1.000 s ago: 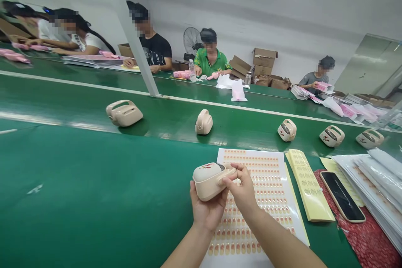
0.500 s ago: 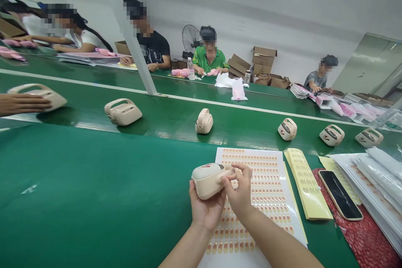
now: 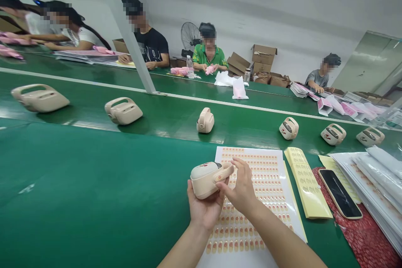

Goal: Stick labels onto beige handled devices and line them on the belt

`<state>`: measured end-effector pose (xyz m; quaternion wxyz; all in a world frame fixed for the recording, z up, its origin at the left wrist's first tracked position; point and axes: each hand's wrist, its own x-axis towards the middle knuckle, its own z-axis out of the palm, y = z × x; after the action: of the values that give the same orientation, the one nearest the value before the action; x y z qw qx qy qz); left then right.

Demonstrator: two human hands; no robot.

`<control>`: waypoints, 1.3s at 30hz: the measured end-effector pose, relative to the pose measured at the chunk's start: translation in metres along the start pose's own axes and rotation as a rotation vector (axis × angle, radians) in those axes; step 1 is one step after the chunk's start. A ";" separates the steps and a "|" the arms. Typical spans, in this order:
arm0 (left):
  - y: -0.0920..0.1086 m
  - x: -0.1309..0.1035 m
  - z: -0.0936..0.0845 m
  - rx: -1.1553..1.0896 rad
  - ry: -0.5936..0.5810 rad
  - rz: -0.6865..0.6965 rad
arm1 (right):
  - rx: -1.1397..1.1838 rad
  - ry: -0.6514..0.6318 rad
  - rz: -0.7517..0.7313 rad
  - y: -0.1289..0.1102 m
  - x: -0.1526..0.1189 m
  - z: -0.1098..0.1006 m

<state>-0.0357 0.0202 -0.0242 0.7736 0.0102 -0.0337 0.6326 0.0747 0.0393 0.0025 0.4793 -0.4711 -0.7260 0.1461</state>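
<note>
My left hand (image 3: 205,211) cradles a small cream device with a carry handle (image 3: 203,182) from below, fingers wrapped round its side. The device is tilted, with a red print on its pale top and a dark patch near the handle. An oval orange sticker shows on the handle's pivot end. My right hand (image 3: 243,188) is at the handle side, its thumb touching the body just under the pivot and its fingers apart beyond the handle. Beneath both hands lies a white sheet of oval orange-and-gold stickers (image 3: 270,201), in rows and partly covered by my forearms.
A yellow sticker strip (image 3: 306,184), a phone (image 3: 341,194) on red bubble wrap (image 3: 373,234) and plastic-covered sheets (image 3: 373,184) lie to the right. Several similar devices, one a cream device (image 3: 205,120), stand along the green belt (image 3: 163,113). Co-workers sit across it.
My right fingers have come off the handle's pivot end and spread, uncovering the oval sticker there. At far left, another person's hand has left the device on the belt.
</note>
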 end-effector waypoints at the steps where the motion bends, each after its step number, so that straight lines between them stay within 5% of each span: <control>1: 0.000 0.000 -0.001 -0.001 -0.006 0.000 | 0.066 -0.017 0.066 -0.001 0.001 0.002; 5: -0.002 -0.001 -0.002 0.009 -0.054 -0.007 | 0.224 -0.121 0.236 0.000 0.003 0.004; 10: -0.001 -0.002 0.003 0.065 -0.097 -0.027 | 0.200 -0.425 0.119 0.032 0.027 -0.024; 15: 0.002 -0.003 0.006 0.155 -0.147 -0.014 | -0.453 -0.276 0.153 0.072 0.072 -0.037; 21: -0.003 -0.007 0.011 0.226 -0.033 -0.036 | -0.535 -0.304 0.113 0.084 0.082 -0.018; 27: 0.000 -0.005 0.013 0.425 0.115 0.042 | -0.448 -0.264 0.094 0.070 0.078 -0.026; 32: -0.009 -0.010 0.020 0.898 0.047 0.164 | -0.129 -0.241 0.158 0.033 0.077 -0.063; 35: -0.020 -0.015 0.022 1.238 0.049 0.325 | 0.221 -0.333 0.156 0.003 0.067 -0.089; 39: -0.026 -0.016 0.015 1.499 -0.035 0.338 | 0.301 -0.454 0.131 -0.021 0.051 -0.107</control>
<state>-0.0142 -0.0017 -0.0091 0.4521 0.5368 0.3907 0.5957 0.1475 0.0447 0.0984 0.3586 -0.3956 -0.7530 0.3846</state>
